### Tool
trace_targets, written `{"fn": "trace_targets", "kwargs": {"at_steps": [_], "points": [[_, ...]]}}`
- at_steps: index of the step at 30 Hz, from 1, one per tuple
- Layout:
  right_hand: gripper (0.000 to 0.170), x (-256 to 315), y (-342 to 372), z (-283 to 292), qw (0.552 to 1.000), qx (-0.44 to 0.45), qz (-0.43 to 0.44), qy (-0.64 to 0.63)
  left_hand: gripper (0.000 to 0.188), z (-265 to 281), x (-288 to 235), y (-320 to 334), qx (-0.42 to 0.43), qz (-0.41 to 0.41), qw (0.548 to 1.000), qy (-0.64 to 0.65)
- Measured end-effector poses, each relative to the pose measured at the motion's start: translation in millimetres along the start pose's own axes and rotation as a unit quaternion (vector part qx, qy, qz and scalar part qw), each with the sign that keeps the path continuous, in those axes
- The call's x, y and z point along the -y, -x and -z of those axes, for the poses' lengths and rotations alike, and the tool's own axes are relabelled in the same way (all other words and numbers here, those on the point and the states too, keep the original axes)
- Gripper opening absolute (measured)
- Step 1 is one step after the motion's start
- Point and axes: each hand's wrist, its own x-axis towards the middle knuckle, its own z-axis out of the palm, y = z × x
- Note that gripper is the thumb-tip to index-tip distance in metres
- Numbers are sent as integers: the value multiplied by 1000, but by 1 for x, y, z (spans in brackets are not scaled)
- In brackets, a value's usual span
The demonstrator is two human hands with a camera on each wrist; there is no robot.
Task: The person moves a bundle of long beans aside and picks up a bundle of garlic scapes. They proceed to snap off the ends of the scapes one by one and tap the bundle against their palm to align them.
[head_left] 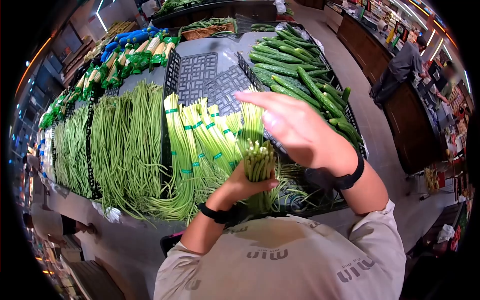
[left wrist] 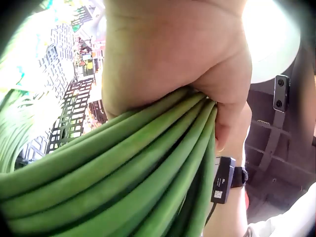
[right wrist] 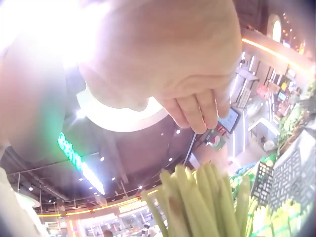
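My left hand [head_left: 237, 187] grips a bunch of garlic scapes [head_left: 259, 165] upright, close in front of my body. Its pale cut ends point up in the head view. Long green stems [left wrist: 98, 173] fan out below that hand in the left wrist view. Above and to the right of the bunch is my right hand [head_left: 305, 131], fingers extended and holding nothing. In the right wrist view, the cut ends [right wrist: 197, 202] stand below the fingers, with a gap between. Taped bundles of garlic scapes [head_left: 200, 132] lie in the bin just ahead.
Long beans [head_left: 127, 145] fill the bins to the left, and cucumbers [head_left: 300, 70] are heaped at the right. Black crate dividers [head_left: 171, 75] separate the produce. Wrapped corn [head_left: 145, 50] lies at the back left. A person [head_left: 400, 65] stands by the counters at far right.
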Motion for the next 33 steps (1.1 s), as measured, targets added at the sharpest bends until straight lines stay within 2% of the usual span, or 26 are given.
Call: {"fn": "trace_targets", "kwargs": {"at_steps": [2, 6, 7, 8, 9, 10, 11, 12, 13, 14, 15, 16, 17, 18, 19, 20, 21, 22, 23, 24, 26, 27, 28, 30, 31, 33], "points": [[51, -7, 21, -16, 990, 131, 52, -18, 31, -5, -8, 5, -12, 37, 999, -13], [52, 18, 12, 20, 995, 101, -4, -4, 37, -20, -26, 12, -40, 24, 998, -44], [52, 24, 13, 21, 995, 102, -3, -4, 39, -20, -25, 11, -4, 20, 997, -71], [52, 31, 12, 19, 980, 195, -33, 19, 42, -23, -21, 12, 31, 16, 995, -96], [52, 39, 11, 16, 956, 285, -60, 43, 43, -30, -16, 13, 14, -53, 997, -62], [53, 44, 12, 15, 924, 366, -86, 65, 43, -35, -8, 11, 12, -51, 996, -67], [51, 46, 20, 12, 910, 395, -112, 47, 44, -38, 1, 10, -9, -133, 982, -131], [51, 48, 21, 19, 914, 388, -110, 47, 46, -40, 3, 9, -27, -216, 957, -193], [51, 49, 20, 34, 954, 287, -37, 79, 47, -46, -5, 13, -24, -120, 984, -128], [50, 51, 21, 47, 976, 184, 33, 108, 47, -45, -10, 11, -22, -121, 984, -130], [50, 54, 25, 57, 993, 90, 52, 52, 48, -44, -11, 10, -2, -80, 990, -116], [53, 33, 3, 13, 947, -166, 266, 68, 49, -48, -10, 9, 17, -37, 994, -97], [52, 28, 29, 15, 982, 55, 152, 93, 47, -54, -9, 8, 3, -67, 992, -106], [52, 52, 41, 27, 956, 268, 30, 112, 46, -57, -9, 7, -8, -97, 988, -121], [48, 61, 33, 33, 893, 433, -91, 81, 45, -56, -2, 6, -8, -145, 970, -195], [48, 58, 37, 38, 896, 428, -92, 83, 44, -53, 3, 2, -8, -196, 943, -268], [45, 52, 43, 46, 948, 306, -39, 74, 44, -58, -5, 2, -7, -201, 941, -272], [42, 50, 46, 54, 982, 178, 15, 62, 45, -66, -15, 5, -23, -142, 966, -214], [38, 54, 50, 67, 997, 44, 53, 31, 47, -71, -19, 5, -37, -78, 985, -153], [38, 49, 56, 58, 997, 46, 52, 32, 47, -71, -11, 1, -37, -78, 985, -150], [36, 35, 69, 26, 982, 151, 76, 78, 51, -68, 11, -5, -79, -94, 971, -203], [35, 52, 63, 35, 945, 309, -75, 77, 55, -72, -10, -3, -38, -116, 967, -222], [35, 52, 65, 40, 946, 304, -78, 76, 55, -75, -4, -4, -33, -114, 967, -225], [35, 44, 66, 54, 979, 183, 4, 92, 48, -81, 14, -8, -94, -143, 973, -154], [35, 43, 66, 61, 988, 14, 92, 122, 47, -87, -1, -9, -70, -97, 984, -133], [36, 36, 68, 40, 986, -11, 88, 138, 47, -90, -2, -16, -83, -96, 982, -143]]}}
